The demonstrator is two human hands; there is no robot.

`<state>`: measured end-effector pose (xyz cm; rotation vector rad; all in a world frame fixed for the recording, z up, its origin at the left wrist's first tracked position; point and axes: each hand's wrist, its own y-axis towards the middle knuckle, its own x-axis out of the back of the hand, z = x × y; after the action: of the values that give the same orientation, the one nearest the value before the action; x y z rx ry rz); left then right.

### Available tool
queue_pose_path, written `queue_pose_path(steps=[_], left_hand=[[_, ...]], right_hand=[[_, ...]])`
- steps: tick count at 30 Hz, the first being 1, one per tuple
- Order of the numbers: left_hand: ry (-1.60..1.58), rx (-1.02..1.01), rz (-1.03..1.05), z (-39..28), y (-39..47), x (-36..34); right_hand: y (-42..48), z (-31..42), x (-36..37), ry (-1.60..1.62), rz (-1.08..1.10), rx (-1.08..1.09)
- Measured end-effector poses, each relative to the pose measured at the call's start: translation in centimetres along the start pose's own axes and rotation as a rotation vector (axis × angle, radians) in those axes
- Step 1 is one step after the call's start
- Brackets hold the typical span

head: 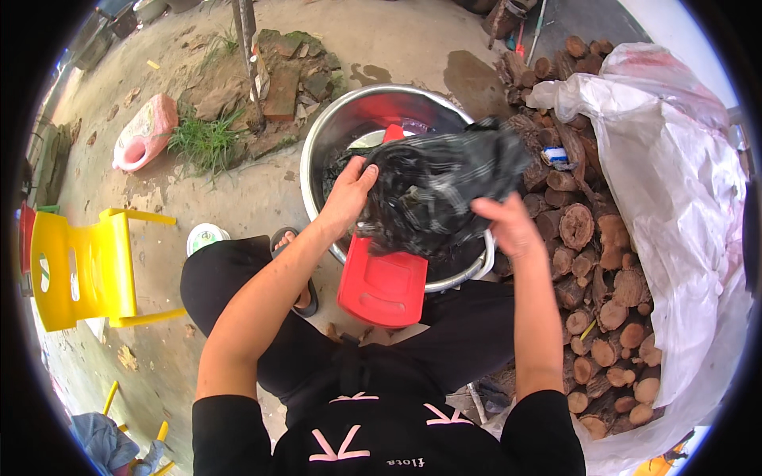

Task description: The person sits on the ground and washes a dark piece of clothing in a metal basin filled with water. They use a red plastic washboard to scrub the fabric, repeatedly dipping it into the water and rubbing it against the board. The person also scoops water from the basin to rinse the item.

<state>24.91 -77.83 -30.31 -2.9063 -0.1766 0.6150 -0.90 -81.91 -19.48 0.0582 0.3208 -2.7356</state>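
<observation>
A wet, dark plaid cloth (440,184), probably a garment, is bunched in front of me over a large metal basin (308,178). My left hand (352,190) grips its left edge, thumb on top. At the cloth's lower right is my right hand (511,226), blurred, with the thumb against the fabric. Its other fingers are hard to make out, so its grip is unclear. Beneath the cloth, a red plastic washboard (384,285) leans across the basin's near rim, its lower end between my knees. More dark fabric and water show inside the basin.
Stacked firewood (613,315) rises close on my right, partly under a white plastic sheet (667,178). A yellow plastic chair (89,268) and a white lidded tub (207,237) stand left. Beyond them are a pink bag (146,134) and a thin post (250,65).
</observation>
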Motion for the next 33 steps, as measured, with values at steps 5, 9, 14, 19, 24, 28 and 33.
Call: queue_pose_path(steps=[5, 9, 14, 19, 24, 28, 33], left_hand=[[0.845, -0.139, -0.216, 4.4, -0.5, 3.3], [0.892, -0.037, 0.060, 5.0, -2.9, 2.8], [1.256, -0.547, 0.127, 9.4, -5.2, -0.2], [1.538, -0.209, 0.545, 9.9, -10.0, -1.3], [1.485, -0.295, 0.491, 9.6, -12.4, -2.6], [1.445, -0.336, 0.469, 9.6, -14.4, -2.9], [1.438, -0.019, 0.519, 10.1, -14.9, -1.0]], right_hand=[[-0.2, -9.3, 2.0, 0.357, -0.267, -0.274], [-1.0, -11.0, 2.6, 0.518, -0.281, -0.284], [-4.2, -12.1, 2.6, 0.380, -0.155, -0.366], [-3.7, -11.4, 3.3, -1.059, -0.127, -0.492], [1.6, -16.1, 3.1, -0.978, -0.133, -0.255], [3.7, -19.8, 1.7, -1.183, -0.161, -0.299], [4.5, -13.3, 6.9, -0.268, -0.471, 0.128]])
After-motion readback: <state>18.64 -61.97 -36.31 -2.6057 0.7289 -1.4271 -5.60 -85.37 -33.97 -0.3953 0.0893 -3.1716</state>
